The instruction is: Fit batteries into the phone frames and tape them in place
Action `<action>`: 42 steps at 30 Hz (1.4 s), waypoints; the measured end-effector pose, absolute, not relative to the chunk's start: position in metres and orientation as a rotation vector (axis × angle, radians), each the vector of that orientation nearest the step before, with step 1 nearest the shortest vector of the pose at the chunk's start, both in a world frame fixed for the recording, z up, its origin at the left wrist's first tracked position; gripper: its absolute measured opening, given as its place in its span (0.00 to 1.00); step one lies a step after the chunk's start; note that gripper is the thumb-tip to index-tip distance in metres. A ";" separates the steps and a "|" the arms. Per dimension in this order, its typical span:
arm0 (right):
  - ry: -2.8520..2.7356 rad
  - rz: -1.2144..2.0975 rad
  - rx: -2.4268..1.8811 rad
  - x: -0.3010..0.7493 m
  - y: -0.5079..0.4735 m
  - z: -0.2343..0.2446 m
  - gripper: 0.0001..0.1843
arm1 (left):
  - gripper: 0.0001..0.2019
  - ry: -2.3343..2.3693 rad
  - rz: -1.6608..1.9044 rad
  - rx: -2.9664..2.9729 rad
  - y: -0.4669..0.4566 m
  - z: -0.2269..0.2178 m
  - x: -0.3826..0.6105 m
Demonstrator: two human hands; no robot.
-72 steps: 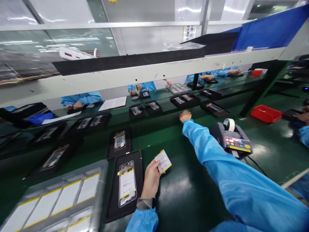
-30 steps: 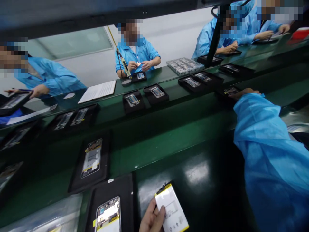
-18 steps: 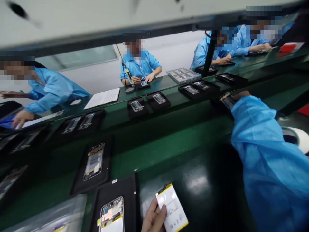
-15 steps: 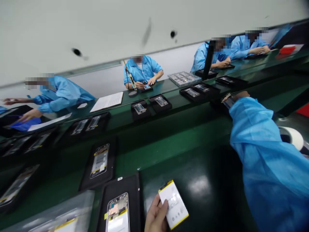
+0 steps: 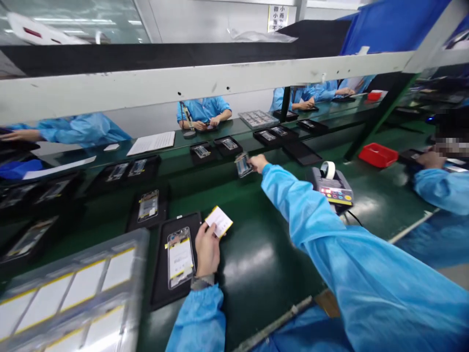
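Between the thumb and fingers of my left hand [image 5: 207, 248] is a white phone battery [image 5: 219, 221] with yellow edges, held just above the bench. Further out, my right hand [image 5: 258, 163] grips a phone frame [image 5: 243, 165] by its right side, tilted, over the green bench. Beside my left hand a black tray [image 5: 161, 274] carries an open phone [image 5: 181, 256] with a white battery lying in it. Behind that, another black tray [image 5: 132, 219] bears a second open phone [image 5: 148, 205]. A clear plastic tray [image 5: 141, 249] of several white batteries sits at the lower left.
A tape dispenser [image 5: 334, 185] stands right of my right forearm, with a red bin [image 5: 378, 155] beyond it. An empty-looking black tray [image 5: 302, 152] lies behind. A white beam [image 5: 146, 80] crosses overhead. Co-workers in blue smocks [image 5: 205, 111] sit opposite; another person's sleeve [image 5: 441, 188] is at right.
My right hand has come inward from the far-right tray, bringing the phone frame over the bench. My left hand still holds the battery. The camera view has shifted, showing more of the bench and shelf.
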State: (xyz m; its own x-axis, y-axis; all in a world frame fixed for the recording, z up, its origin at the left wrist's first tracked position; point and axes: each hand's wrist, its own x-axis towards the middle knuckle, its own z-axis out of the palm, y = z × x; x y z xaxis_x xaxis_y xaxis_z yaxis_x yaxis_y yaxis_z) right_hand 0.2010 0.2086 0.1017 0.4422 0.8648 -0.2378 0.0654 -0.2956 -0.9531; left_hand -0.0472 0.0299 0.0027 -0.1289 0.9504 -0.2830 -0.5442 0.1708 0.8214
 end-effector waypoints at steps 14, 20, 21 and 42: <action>-0.785 1.604 -1.265 0.140 0.021 -0.003 0.06 | 0.22 1.032 1.330 0.780 0.023 0.016 -0.049; -0.781 1.611 -1.126 0.134 0.011 -0.011 0.23 | 0.23 1.081 1.202 0.928 0.019 0.005 -0.043; -0.783 1.611 -1.110 0.133 0.010 -0.011 0.24 | 0.24 1.086 1.188 0.954 0.019 0.003 -0.043; -0.759 1.701 -0.957 0.137 0.007 -0.007 0.25 | 0.21 1.394 1.152 1.277 0.015 -0.006 -0.041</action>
State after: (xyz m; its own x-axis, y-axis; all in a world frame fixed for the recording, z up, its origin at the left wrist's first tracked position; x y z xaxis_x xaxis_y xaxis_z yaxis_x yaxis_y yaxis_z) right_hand 0.1367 0.0071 -0.0072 -0.1863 0.9520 -0.2427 -0.4553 -0.3026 -0.8374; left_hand -0.0409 0.0149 -0.0057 -0.0672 0.9975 -0.0238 0.1646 0.0346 0.9857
